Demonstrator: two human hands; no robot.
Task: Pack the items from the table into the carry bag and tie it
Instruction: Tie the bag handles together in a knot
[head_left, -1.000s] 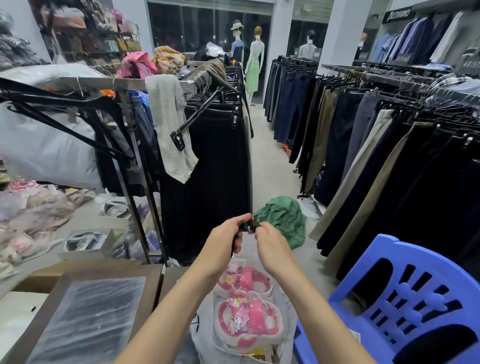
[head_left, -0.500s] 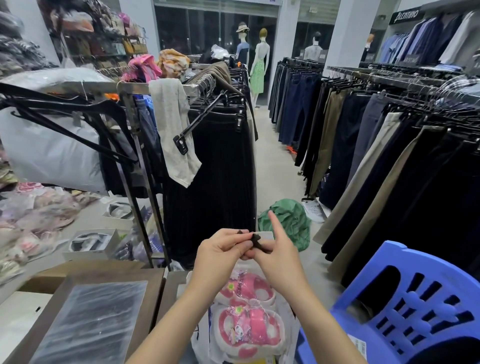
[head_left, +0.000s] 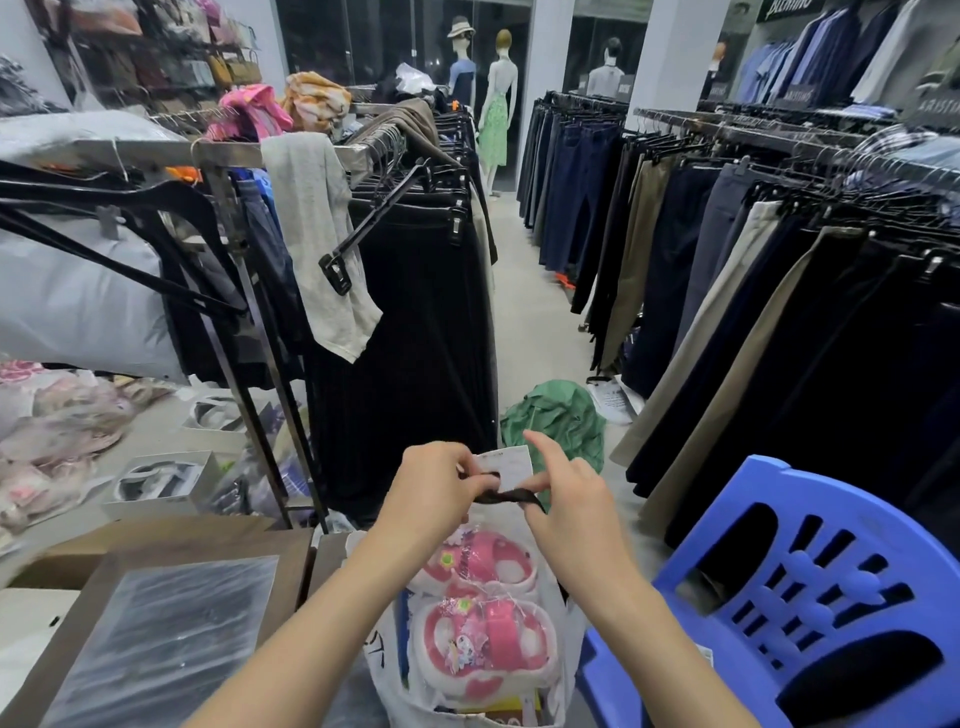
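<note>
A white carry bag stands open below my hands, with a wrapped pair of pink and white children's sandals lying on top inside it. My left hand and my right hand are held together above the bag's mouth. Both pinch the dark twisted handle strips of the bag between fingers and thumb. The right index finger points up, away from the strip. A white slip of paper shows just behind the fingers.
A blue plastic chair stands at the right of the bag. A brown table with a plastic-wrapped flat pack lies at the left. Racks of hanging trousers line the aisle, and a green garment lies on the floor ahead.
My hands have drawn a little apart and dropped slightly, stretching the dark handle strip between them. The right index finger stays raised as it was half a second ago.
</note>
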